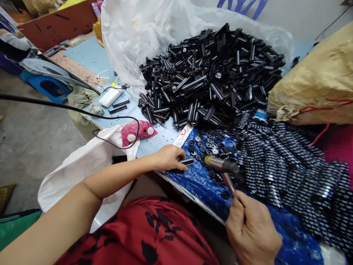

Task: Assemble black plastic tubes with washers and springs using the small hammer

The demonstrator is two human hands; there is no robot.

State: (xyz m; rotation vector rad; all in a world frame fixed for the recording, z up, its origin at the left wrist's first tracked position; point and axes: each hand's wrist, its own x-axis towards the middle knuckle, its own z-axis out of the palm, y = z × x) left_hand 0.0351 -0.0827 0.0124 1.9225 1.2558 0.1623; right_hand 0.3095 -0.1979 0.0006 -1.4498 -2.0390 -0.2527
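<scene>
My left hand (168,157) rests on the blue tarp (198,180) at the table's front edge, fingers pinched round a short black tube (186,161) that lies flat. My right hand (252,232) is closed round the handle of a small metal hammer (221,165), whose head hangs just right of the tube, above a scatter of small black round caps (205,145). A big heap of black tubes (209,75) is piled behind on a clear plastic sheet (129,36). To the right, rows of finished tubes (289,165) lie side by side.
A white power bank (110,96) and two loose tubes lie at the left of the table. A pink bag (136,132) and a black cable (68,108) are near the edge. A white sack (82,165) hangs below. A tan sack (317,81) stands at right.
</scene>
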